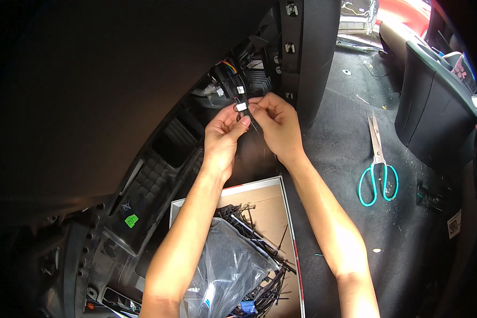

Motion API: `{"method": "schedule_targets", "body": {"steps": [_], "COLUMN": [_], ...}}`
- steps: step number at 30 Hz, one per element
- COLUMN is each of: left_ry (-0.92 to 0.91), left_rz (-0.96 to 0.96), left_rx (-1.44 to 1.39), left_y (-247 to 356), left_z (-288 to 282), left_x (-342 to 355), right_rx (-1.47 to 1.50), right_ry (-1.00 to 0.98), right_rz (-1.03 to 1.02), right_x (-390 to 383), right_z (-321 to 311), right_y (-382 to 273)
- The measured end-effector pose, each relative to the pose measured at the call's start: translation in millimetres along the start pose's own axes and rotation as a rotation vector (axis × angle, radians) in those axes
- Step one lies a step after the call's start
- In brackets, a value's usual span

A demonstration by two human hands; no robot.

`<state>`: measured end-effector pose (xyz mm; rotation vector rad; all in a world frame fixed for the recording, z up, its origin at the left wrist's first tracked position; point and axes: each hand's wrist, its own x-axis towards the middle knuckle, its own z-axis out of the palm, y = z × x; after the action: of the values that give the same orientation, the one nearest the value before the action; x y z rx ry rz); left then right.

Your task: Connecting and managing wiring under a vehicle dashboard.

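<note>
Both hands meet at a black wiring harness (242,97) that comes down out of an opening in the dark trim. White labels (241,107) are wrapped around it. My left hand (222,139) pinches the harness from the left, thumb up against it. From the other side, the curled fingers of my right hand (278,126) grip it just beside the label. A thin black strip (256,126), which looks like a cable tie's tail, sticks out below the fingers. Exactly what lies under the right fingertips is hidden.
Below my forearms a shallow cardboard box (267,193) holds black cable ties (273,289) and a clear plastic bag (225,265). Scissors (377,153) with turquoise handles lie on the dark floor (334,159) at right. A black bin (434,100) stands beyond them. Dark panels enclose the left side.
</note>
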<state>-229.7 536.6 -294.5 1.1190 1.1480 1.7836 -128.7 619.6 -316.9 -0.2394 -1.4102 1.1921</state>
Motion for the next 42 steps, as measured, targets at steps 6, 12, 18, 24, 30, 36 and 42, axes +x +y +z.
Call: {"method": "schedule_targets", "body": {"steps": [6, 12, 18, 24, 30, 36, 42], "left_ry": [0.228, 0.25, 0.278, 0.284, 0.229, 0.26, 0.33], "left_rz": [0.205, 0.047, 0.169, 0.084, -0.019, 0.098, 0.113], "left_rx": [0.818, 0.166, 0.176, 0.167, 0.249, 0.459, 0.188], "left_y": [3.0, 11.7, 1.1, 1.6, -2.4, -3.3, 0.8], "left_z": [4.5, 27.8, 25.6, 18.3, 15.6, 23.7, 36.4], "left_x": [3.3, -4.8, -11.6, -11.8, -6.4, -7.4, -12.3], "right_rx": [0.165, -0.138, -0.096, -0.021, -0.068, -0.07, -0.288], "right_ry": [-0.004, 0.023, 0.008, 0.071, -0.003, 0.049, 0.058], "right_rz": [0.068, 0.072, 0.088, -0.035, 0.061, 0.026, -0.093], "right_x": [3.3, 5.5, 7.2, 9.1, 8.8, 7.7, 4.1], "right_z": [-3.4, -8.9, -6.3, -8.0, -8.7, -4.8, 0.9], "right_y": [1.6, -16.2, -12.2, -7.9, -7.2, -6.0, -20.3]}}
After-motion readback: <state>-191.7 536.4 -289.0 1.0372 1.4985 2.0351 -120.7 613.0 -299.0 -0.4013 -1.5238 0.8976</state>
